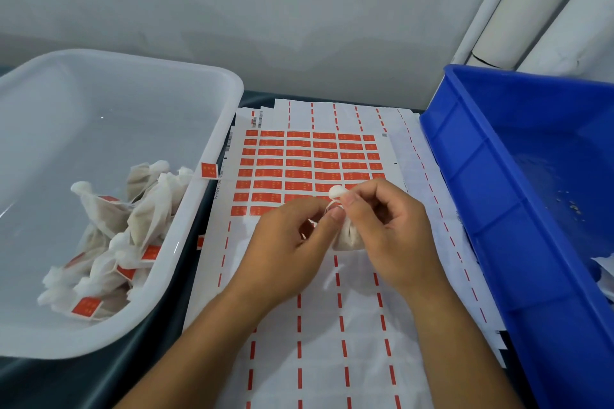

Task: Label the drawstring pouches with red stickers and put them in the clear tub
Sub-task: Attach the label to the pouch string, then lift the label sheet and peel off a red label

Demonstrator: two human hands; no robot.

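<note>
Clear tub (212, 129), left on the bench (159, 335): holds a heap of labelled pouches (116, 236), roughly ten, exact count hidden by overlap; five red stickers show among them. One loose sticker (209, 170) hangs on the tub's right rim, likely staged for the next pouch. Sticker sheet (309, 166), centre: six columns, eight rows visible, lower rows already peeled. Left hand (282, 249), fingers pinching the drawstring; right hand (382, 229), fingers curled round one pouch (345, 236) above the sheet, apparently cinching its neck before labelling. Blue bin (498, 209), right: one, a few crumbs inside.
</note>
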